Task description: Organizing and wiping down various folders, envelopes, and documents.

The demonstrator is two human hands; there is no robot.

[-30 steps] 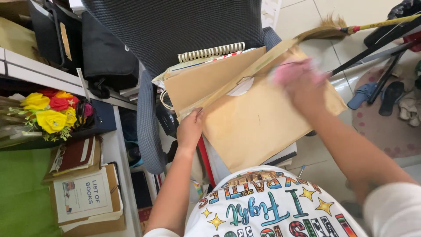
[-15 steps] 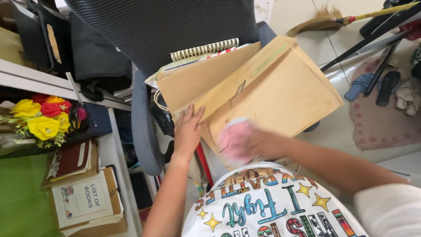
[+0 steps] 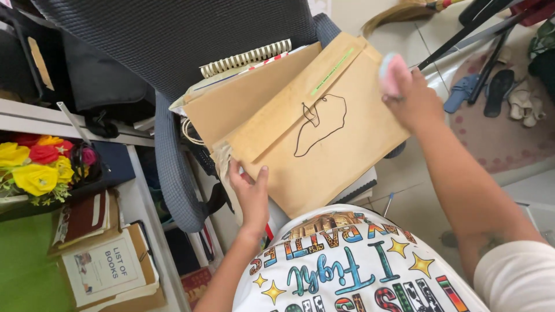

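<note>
Head view: a large brown envelope [image 3: 329, 138] lies tilted on a stack of papers and a spiral notebook [image 3: 245, 58] on the seat of a grey office chair [image 3: 173, 40], its flap edged with a green strip and a thin black string looping across its face. The left hand [image 3: 250, 193] pinches the envelope's lower left corner, thumb on top. The right hand [image 3: 413, 101] rests at the upper right edge, fingers curled tight around a pink cloth [image 3: 394, 74].

— What colour is the envelope [image 3: 324, 136]?
— Brown kraft, with a black scribbled loop at its centre and a thin green strip toward one o'clock. The cloth [image 3: 394, 73] at its two o'clock corner is pink.
— And at nine o'clock?
— Yellow, red and pink paper flowers [image 3: 40, 164]. At twelve o'clock, a dark grey mesh chair [image 3: 173, 34].
</note>
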